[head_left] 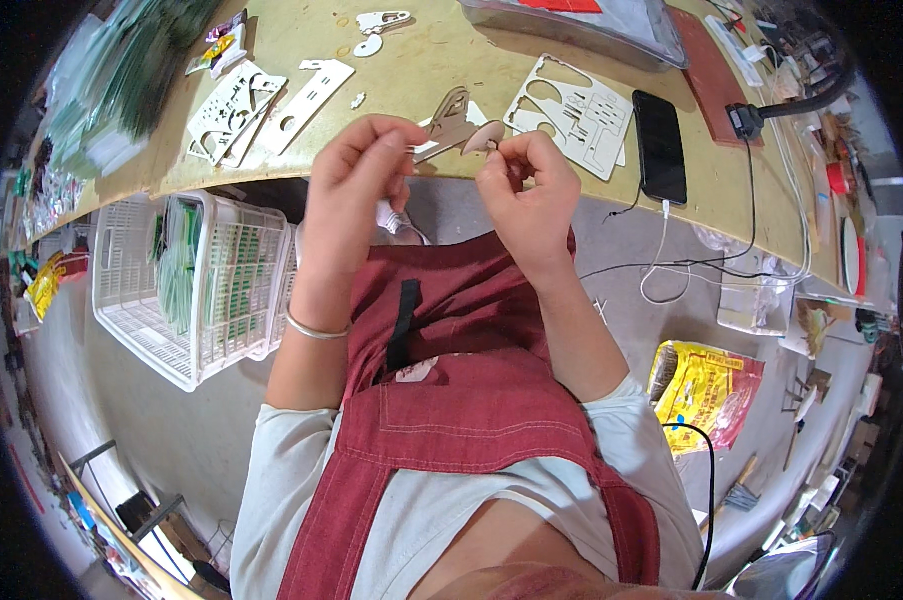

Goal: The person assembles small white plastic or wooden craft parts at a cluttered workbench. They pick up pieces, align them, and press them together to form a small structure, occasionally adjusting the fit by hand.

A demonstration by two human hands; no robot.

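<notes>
A small wooden model (458, 128) sits between both hands at the near edge of the worktop (421, 55). The left hand (356, 175) pinches its left end; the right hand (528, 190) pinches a rounded piece on its right. Punched sheets (576, 115) lie just beyond, a black phone (659, 145) to the right, a white basket (196, 285) at lower left.

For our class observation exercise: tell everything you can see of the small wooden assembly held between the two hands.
The wooden assembly is pale, thin and flat-cut, like plywood: a slotted, angular piece joined to a rounded oval piece. It is held above the table edge, tilted. The left hand pinches its left end; the right hand pinches the oval end with its fingertips. Its finer joints are too small to tell.
</notes>
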